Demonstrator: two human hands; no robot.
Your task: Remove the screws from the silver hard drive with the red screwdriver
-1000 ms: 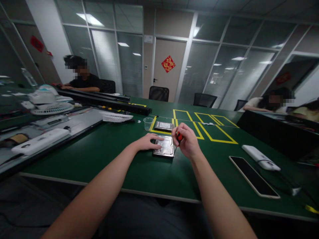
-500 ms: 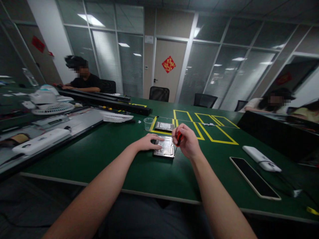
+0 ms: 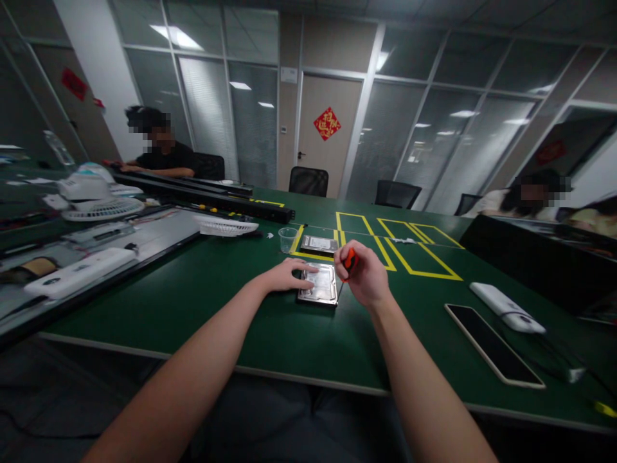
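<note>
Drive (image 3: 324, 289) toward front edge of desk (image 3: 308, 350); seems stiff, rather heavy, smooth: better hold by sides. Left hand (image 3: 285, 276) spread over it; right hand (image 3: 365, 275) closed around screwdriver (image 3: 349, 262).

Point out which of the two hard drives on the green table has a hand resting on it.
The nearer hard drive: the left hand rests on its top. The other hard drive lies farther away, beside the clear plastic cup.

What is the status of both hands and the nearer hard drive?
Left hand on top of nearer hard drive. Right hand closed around screwdriver, shaft by drive's right edge. Second hard drive behind, seemingly not obstructing.
</note>
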